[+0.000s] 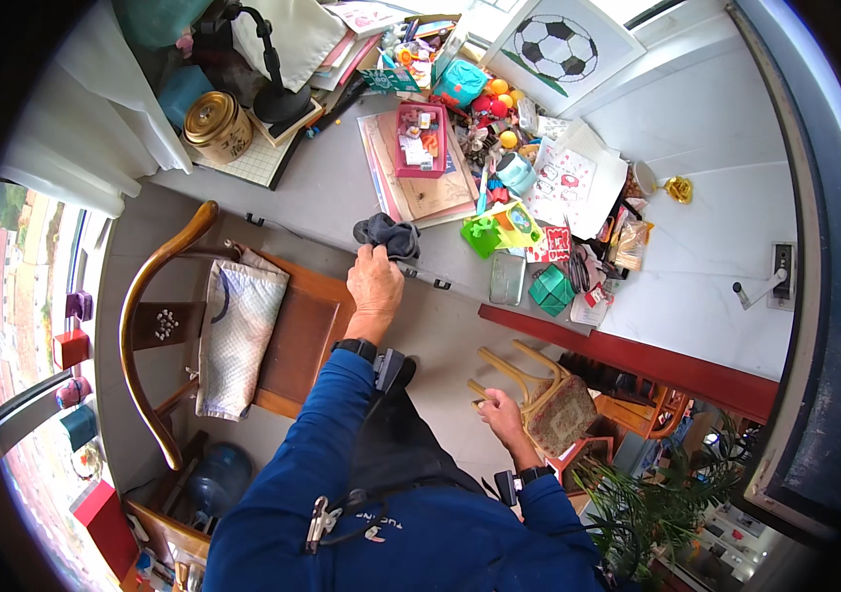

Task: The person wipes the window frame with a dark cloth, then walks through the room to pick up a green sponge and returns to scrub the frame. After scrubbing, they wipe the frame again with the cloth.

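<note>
My left hand (375, 284) reaches to the front edge of the grey desk (337, 163), its fingers closed on a dark grey cloth (393, 238). The cloth lies bunched up on the desk's edge. Lower and to the right, my right hand (503, 412) hangs at my side with loosely bent fingers and nothing visible in it. It appears beside the wooden legs of a stool with a patterned seat (561, 416); whether they touch cannot be told.
Behind the cloth, a pink box (420, 140) of small items rests on flat boards (445, 197). Toys, papers and a clear box (507, 279) crowd the desk's right. A gold tin (217, 128) stands left. A wooden chair (307, 321) is left of me; plants (648, 508) are lower right.
</note>
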`<move>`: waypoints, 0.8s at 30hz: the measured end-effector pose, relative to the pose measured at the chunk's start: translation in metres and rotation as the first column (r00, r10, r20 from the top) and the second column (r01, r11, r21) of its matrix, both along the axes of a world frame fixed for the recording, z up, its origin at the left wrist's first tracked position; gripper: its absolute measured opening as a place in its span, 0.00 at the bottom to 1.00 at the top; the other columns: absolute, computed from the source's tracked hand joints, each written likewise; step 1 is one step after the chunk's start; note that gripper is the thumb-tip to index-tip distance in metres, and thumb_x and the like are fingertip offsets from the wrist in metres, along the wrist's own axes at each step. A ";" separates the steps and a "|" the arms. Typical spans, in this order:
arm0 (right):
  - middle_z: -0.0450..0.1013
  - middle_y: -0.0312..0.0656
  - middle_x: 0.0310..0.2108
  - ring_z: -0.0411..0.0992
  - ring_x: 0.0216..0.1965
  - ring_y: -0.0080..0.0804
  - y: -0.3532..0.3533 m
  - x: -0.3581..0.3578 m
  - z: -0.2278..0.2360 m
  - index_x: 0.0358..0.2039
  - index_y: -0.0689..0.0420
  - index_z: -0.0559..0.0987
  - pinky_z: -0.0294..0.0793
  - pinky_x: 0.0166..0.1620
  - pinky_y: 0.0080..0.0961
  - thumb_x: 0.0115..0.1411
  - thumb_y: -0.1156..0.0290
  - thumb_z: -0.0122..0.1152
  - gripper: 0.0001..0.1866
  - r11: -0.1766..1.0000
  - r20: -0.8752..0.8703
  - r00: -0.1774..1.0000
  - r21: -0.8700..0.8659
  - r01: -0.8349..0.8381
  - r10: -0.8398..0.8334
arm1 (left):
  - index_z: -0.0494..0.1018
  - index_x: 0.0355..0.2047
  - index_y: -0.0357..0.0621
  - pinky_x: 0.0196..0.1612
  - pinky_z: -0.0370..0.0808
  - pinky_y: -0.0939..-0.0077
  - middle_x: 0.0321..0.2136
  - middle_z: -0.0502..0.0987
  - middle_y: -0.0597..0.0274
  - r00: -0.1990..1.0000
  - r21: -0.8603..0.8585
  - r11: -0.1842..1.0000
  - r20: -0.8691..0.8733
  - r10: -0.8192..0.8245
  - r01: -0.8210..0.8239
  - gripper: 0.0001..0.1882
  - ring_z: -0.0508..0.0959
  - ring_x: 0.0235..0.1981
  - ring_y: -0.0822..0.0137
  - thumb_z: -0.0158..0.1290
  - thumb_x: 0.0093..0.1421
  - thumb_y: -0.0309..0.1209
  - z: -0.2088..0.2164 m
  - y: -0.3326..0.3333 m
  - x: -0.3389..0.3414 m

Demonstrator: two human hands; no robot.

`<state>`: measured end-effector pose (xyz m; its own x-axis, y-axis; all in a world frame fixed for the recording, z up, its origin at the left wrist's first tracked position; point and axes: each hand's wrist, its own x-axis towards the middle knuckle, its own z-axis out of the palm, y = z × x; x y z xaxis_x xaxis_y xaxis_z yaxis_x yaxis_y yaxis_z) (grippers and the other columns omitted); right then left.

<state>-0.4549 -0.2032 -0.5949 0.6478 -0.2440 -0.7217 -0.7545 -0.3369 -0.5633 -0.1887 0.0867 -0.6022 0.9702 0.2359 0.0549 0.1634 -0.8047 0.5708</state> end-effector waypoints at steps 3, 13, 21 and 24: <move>0.77 0.38 0.28 0.75 0.27 0.24 -0.012 -0.026 -0.011 0.53 0.67 0.76 0.76 0.33 0.24 0.57 0.70 0.64 0.24 0.998 -0.045 0.999 -0.063 -0.014 0.011 | 0.74 0.31 0.42 0.35 0.78 0.47 0.35 0.74 0.49 1.000 -0.022 1.000 0.001 0.002 -0.002 0.05 0.79 0.30 0.41 0.55 0.55 0.29 -0.001 -0.018 -0.015; 0.74 0.39 0.39 0.77 0.38 0.29 0.006 0.021 0.041 0.66 0.65 0.62 0.82 0.38 0.28 0.62 0.72 0.64 0.34 0.864 -0.067 0.910 0.292 0.410 -0.409 | 0.79 0.35 0.36 0.43 0.76 0.66 0.34 0.79 0.49 0.928 -0.665 0.697 -0.016 -0.373 0.268 0.10 0.80 0.36 0.51 0.55 0.51 0.22 0.022 -0.035 -0.035; 0.74 0.43 0.47 0.76 0.45 0.31 0.091 0.206 0.083 0.63 0.61 0.66 0.83 0.43 0.34 0.61 0.77 0.63 0.29 0.723 0.158 0.911 0.665 0.188 -0.382 | 0.78 0.40 0.34 0.42 0.76 0.70 0.32 0.79 0.53 0.776 -0.849 0.460 -0.098 -0.623 0.262 0.14 0.79 0.35 0.64 0.60 0.52 0.22 0.058 -0.025 -0.039; 0.76 0.43 0.44 0.78 0.42 0.32 0.096 0.219 0.067 0.56 0.60 0.72 0.83 0.41 0.34 0.59 0.81 0.61 0.23 0.652 0.089 0.862 0.694 0.305 -0.499 | 0.74 0.54 0.34 0.43 0.76 0.75 0.38 0.80 0.63 0.828 -0.987 0.073 -0.160 -0.538 -0.143 0.25 0.78 0.39 0.70 0.61 0.54 0.23 0.055 0.009 -0.016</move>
